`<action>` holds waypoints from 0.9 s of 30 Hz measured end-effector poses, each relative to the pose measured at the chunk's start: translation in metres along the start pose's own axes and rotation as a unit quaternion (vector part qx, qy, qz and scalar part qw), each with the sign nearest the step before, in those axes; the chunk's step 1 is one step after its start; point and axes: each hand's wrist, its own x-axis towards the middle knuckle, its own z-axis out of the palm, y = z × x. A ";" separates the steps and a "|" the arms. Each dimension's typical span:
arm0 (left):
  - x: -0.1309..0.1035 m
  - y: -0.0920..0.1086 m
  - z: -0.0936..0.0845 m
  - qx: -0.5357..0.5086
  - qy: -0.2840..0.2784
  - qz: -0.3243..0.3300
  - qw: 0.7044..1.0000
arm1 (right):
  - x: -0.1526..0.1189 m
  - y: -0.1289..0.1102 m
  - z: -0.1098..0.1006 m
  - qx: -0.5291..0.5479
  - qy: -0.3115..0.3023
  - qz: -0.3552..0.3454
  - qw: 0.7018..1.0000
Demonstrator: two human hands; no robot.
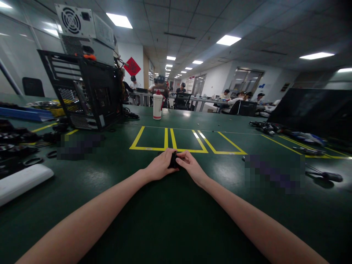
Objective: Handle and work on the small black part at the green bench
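Observation:
Both my arms reach forward over the green table (170,220), and my hands meet near its middle. My left hand (162,164) is closed around a small black object (173,160), its fingers over the top and its thumb below. From the other side my right hand (190,165) pinches at the same object with thumb and fingers. Most of the object is hidden by my fingers, so its kind cannot be made out. Just beyond my hands lie frames of yellow tape (189,150) on the table top.
A black computer case (90,91) with power supplies (85,29) on top stands at left. Beyond the tape is a white bottle (157,106) with a red lid. A white bar (26,181) lies left, a screwdriver (328,176) right. Several people sit at far tables.

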 end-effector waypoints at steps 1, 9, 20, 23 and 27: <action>0.000 0.000 0.000 -0.001 0.001 -0.001 1.000 | 0.000 0.000 0.000 -0.005 0.007 -0.002 1.000; 0.000 0.002 -0.001 -0.004 0.004 0.000 1.000 | 0.003 0.004 -0.003 0.017 -0.011 0.033 0.999; 0.001 -0.002 0.002 0.001 0.012 0.004 1.000 | 0.005 0.006 -0.002 0.021 0.015 0.015 1.000; 0.000 -0.002 0.002 -0.001 0.010 0.003 1.000 | 0.005 0.006 -0.004 0.029 0.006 0.037 0.999; 0.000 0.001 -0.001 0.001 0.005 0.004 1.000 | 0.002 0.002 -0.003 0.037 -0.020 0.031 0.999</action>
